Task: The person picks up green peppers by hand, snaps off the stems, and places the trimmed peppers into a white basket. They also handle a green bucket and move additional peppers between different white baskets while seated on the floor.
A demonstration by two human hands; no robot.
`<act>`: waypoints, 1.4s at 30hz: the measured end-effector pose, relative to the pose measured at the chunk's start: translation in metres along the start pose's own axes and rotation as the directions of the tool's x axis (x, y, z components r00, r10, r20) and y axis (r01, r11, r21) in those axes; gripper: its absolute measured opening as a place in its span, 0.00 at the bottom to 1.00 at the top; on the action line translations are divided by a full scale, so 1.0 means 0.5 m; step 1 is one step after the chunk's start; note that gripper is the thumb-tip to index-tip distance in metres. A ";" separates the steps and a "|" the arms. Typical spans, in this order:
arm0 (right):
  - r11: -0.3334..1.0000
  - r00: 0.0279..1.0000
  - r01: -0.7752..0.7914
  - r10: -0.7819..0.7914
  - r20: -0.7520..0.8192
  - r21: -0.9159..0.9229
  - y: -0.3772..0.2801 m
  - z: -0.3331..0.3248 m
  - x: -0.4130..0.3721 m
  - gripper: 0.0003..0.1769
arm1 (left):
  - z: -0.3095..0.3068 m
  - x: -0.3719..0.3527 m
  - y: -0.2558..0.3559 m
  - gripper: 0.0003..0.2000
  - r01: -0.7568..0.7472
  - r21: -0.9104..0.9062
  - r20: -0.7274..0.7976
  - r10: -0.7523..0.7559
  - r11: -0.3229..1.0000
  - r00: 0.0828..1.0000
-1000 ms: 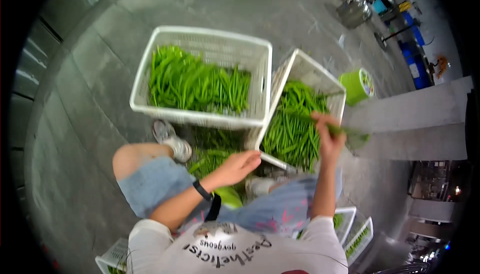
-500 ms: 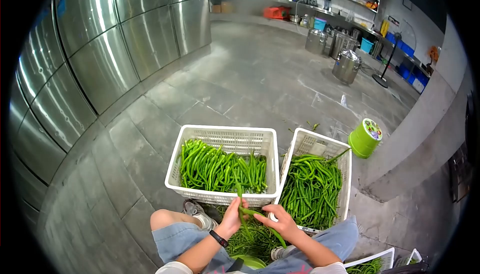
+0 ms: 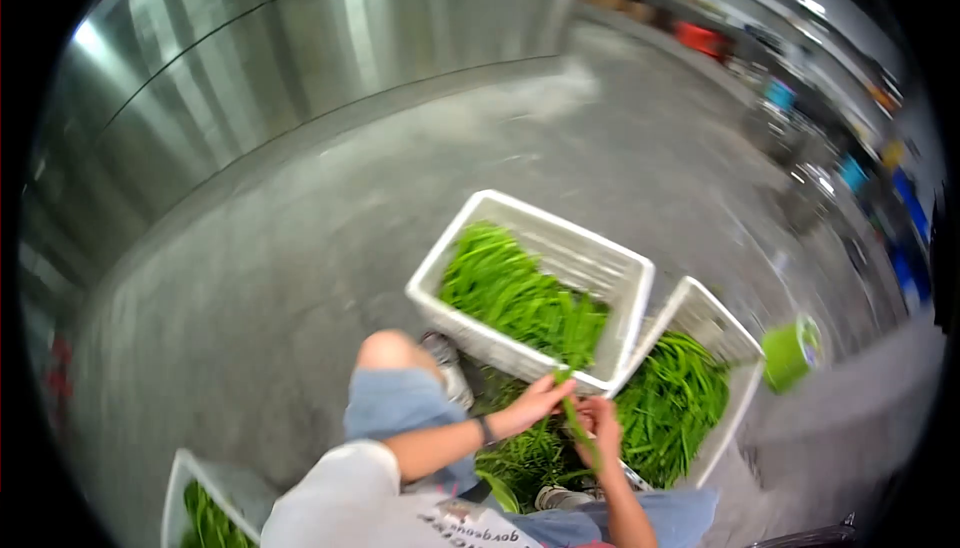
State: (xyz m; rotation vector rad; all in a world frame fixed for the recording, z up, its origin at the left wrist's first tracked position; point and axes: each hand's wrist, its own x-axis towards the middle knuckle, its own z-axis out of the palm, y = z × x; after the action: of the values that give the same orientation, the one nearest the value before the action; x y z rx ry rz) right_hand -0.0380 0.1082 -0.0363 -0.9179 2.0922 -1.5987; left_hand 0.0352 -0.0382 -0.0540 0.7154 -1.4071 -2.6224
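Observation:
My left hand (image 3: 540, 403) is closed round long green chili peppers (image 3: 571, 414), just over the near rim of a white plastic crate (image 3: 510, 348). One pepper slants down past my right hand (image 3: 603, 428), whose fingers are curled in a pinch against it; motion blur hides the exact contact. Inside that crate, green chili peppers (image 3: 520, 293) lie side by side in rows. A second white crate (image 3: 745, 348) to the right holds a looser heap of green chili peppers (image 3: 672, 403). Between my legs lies a pile of thin green stems or trimmings (image 3: 530, 458).
At lower left stands another white crate (image 3: 180, 488) with green peppers. A green bucket-like stool (image 3: 790, 353) is beside the right crate, near a pillar. Steel cabinets (image 3: 300, 48) line the left; pots and shelves stand far right. Something green and rounded (image 3: 498, 491) is beneath me.
The view has swung left and tilted, so the crates appear rotated and farther right. The lower-left crate has come into view. My hands are closer together, still with peppers.

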 end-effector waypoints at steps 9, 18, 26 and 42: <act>0.928 0.979 -0.199 0.178 0.096 0.314 0.053 -0.008 0.053 0.08 | -0.026 0.010 -0.022 0.22 -0.525 0.831 0.397 0.467 0.183 0.790; 0.831 0.911 -0.381 0.412 0.012 0.405 0.054 0.026 0.003 0.14 | -0.053 -0.004 -0.044 0.23 -0.565 0.821 0.512 0.531 -0.074 0.675; 0.804 0.920 -0.389 0.370 0.133 0.450 0.038 0.022 -0.076 0.08 | -0.068 -0.088 -0.118 0.23 -0.547 0.664 0.268 0.521 0.510 0.810; 0.857 0.933 -0.350 0.356 0.057 0.377 0.063 0.075 -0.182 0.07 | -0.104 -0.200 -0.193 0.17 -0.580 0.616 0.286 0.535 0.533 0.795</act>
State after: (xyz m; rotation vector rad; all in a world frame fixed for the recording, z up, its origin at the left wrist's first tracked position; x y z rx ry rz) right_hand 0.0430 0.1474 -0.0871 -0.3631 1.7330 -1.7199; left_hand 0.1605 0.0058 -0.1201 0.1280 -2.1929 -1.6039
